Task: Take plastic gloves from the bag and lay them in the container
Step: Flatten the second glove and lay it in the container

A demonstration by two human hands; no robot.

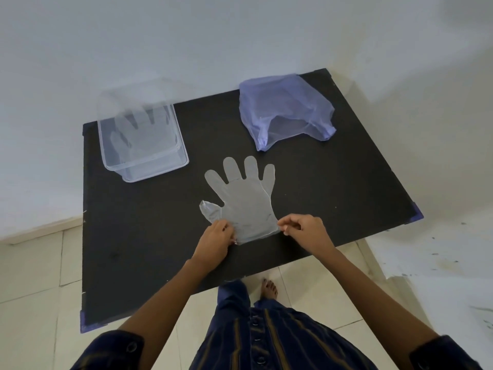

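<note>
Flat on the table [320, 196], glove [245, 204] pinched by both hands; unlabelled.

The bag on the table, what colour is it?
The bag is pale see-through purple, seen in the head view, the only one.

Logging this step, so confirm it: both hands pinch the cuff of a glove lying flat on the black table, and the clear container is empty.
Not quite. The head view shows the container already holds a glove. The rest stands: the left hand and right hand pinch the cuff of the glove lying flat on the black table.
</note>
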